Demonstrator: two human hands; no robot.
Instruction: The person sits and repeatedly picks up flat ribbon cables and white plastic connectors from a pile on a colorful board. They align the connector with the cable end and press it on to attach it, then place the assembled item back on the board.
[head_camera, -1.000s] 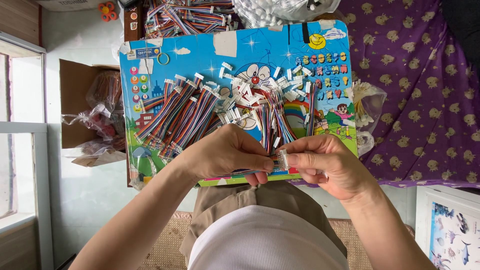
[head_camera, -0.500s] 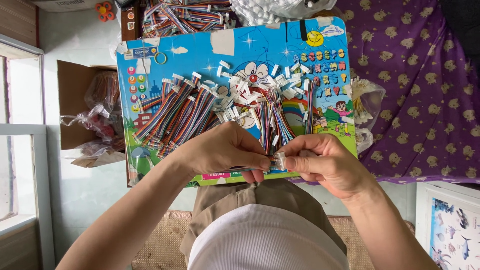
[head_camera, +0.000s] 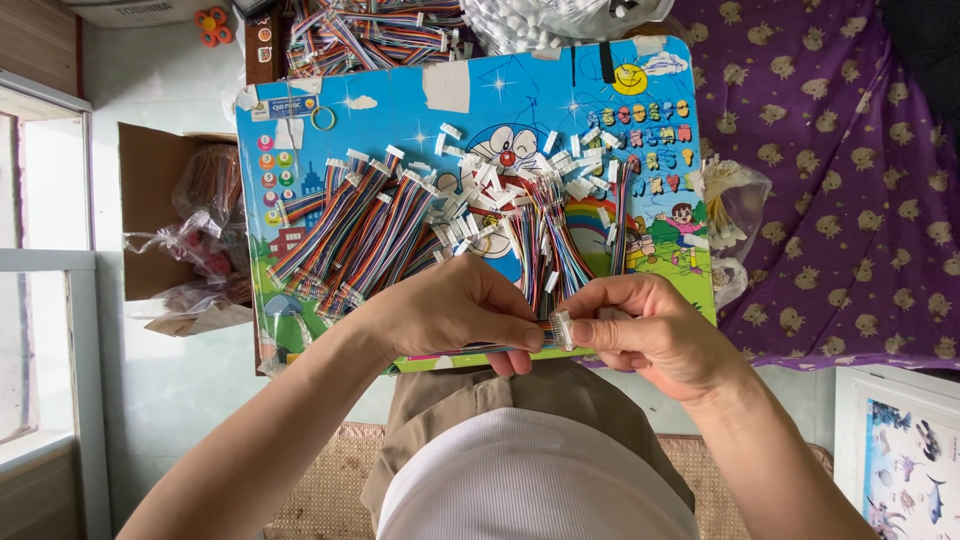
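The left hand (head_camera: 460, 315) pinched a flat ribbon cable (head_camera: 500, 348) between thumb and fingers, just above the lap at the near edge of the cartoon board (head_camera: 400, 100). The right hand (head_camera: 650, 335) pinched the cable's white connector (head_camera: 562, 330), touching the left fingertips. Behind them on the board lay bundles of striped cables (head_camera: 350, 230) and loose white connectors (head_camera: 470, 195). A purple cloth (head_camera: 850, 180) lay to the right.

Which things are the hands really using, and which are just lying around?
In use:
left hand pinching the striped wires
right hand holding the small white plug
wire bundles and loose white plugs on the cartoon board

Lying about:
cardboard box with plastic bags
purple cloth
rubber band
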